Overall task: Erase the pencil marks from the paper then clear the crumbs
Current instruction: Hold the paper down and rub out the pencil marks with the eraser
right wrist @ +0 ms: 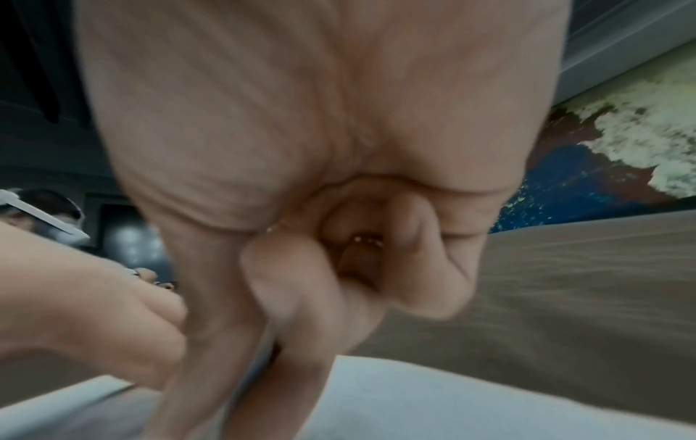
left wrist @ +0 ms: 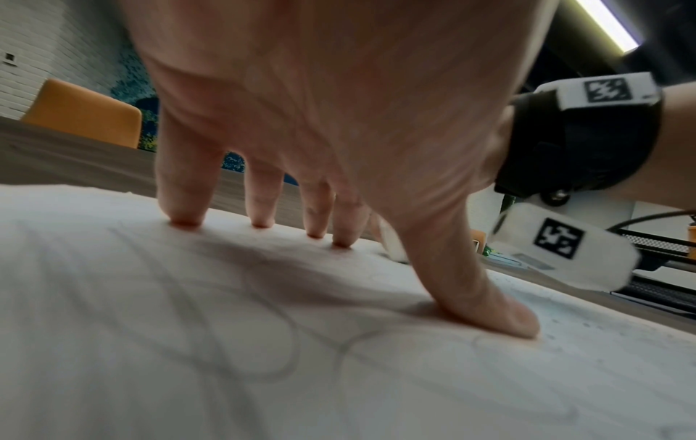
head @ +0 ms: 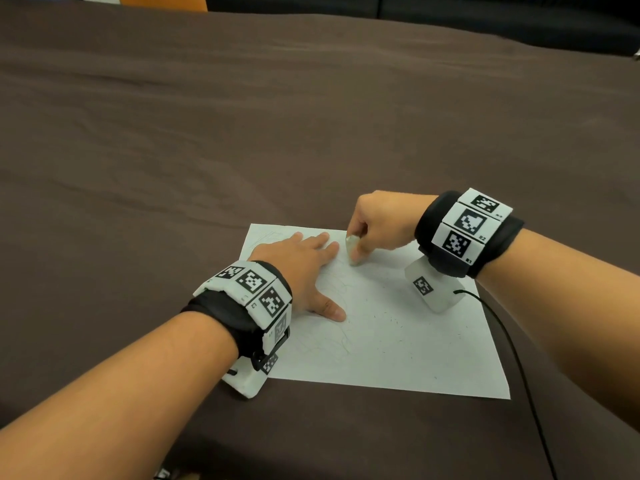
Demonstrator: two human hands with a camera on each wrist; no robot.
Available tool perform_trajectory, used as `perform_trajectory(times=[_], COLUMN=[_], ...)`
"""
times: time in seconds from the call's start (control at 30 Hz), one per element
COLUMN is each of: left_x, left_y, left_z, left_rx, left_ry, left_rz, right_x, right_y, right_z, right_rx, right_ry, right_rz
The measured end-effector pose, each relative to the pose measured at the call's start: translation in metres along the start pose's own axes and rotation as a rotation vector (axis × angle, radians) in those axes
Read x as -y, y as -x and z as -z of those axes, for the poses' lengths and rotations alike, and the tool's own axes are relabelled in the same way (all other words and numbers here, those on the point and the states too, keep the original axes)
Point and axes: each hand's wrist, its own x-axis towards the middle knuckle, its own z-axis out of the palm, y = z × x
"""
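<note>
A white sheet of paper (head: pixel 398 341) lies on the brown tablecloth, with faint looping pencil marks (head: pixel 341 337) near its middle and dark eraser crumbs (head: pixel 391 322) scattered to the right. My left hand (head: pixel 304 268) lies flat on the paper's left part, fingers straight and spread, fingertips (left wrist: pixel 184 218) pressing the sheet (left wrist: pixel 150 357). My right hand (head: pixel 372 226) pinches a white eraser (head: pixel 354 249) whose lower end touches the paper close to the left index finger. In the right wrist view the right hand (right wrist: pixel 301 268) has its fingers curled; the eraser is hidden there.
The brown tablecloth (head: pixel 242 133) covers the whole table beyond the paper. A black cable (head: pixel 512 344) runs from the right wrist camera down the paper's right side. An orange chair (head: pixel 162 1) stands behind the far edge.
</note>
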Motion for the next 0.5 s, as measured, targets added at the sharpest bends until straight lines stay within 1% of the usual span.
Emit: perform_trajectory(times=[0.07,0.13,0.2,0.3,0.33,0.4,0.43,0.5], left_x=[0.000,0.000,0.000,0.000,0.001,0.001,0.001,0.001], left_y=[-0.001,-0.001,-0.001,-0.001,-0.001,0.000,0.000,-0.001], left_z=[0.000,0.000,0.000,0.000,0.001,0.000,0.000,-0.001], left_rx=[0.003,0.007,0.009,0.004,0.004,0.003,-0.001,-0.003], left_ry=[-0.002,-0.003,-0.003,-0.009,-0.012,-0.012,-0.008,-0.001], left_rz=[0.001,0.002,0.002,0.001,0.000,-0.001,-0.001,0.000], right_x=[0.003,0.005,0.004,-0.003,-0.006,-0.007,-0.006,-0.004], right_y=[0.005,0.006,0.003,-0.006,-0.008,-0.008,-0.007,-0.002], right_z=[-0.004,-0.006,-0.003,0.004,0.005,0.003,0.002,-0.003], right_rx=[0.119,0.149,0.084,-0.129,-0.176,-0.181,-0.153,-0.051], right_ry=[0.050,0.082,0.080,-0.022,-0.046,-0.037,-0.015,0.019], right_rz=[0.014,0.014,0.008,-0.034,-0.042,-0.029,-0.010,0.018])
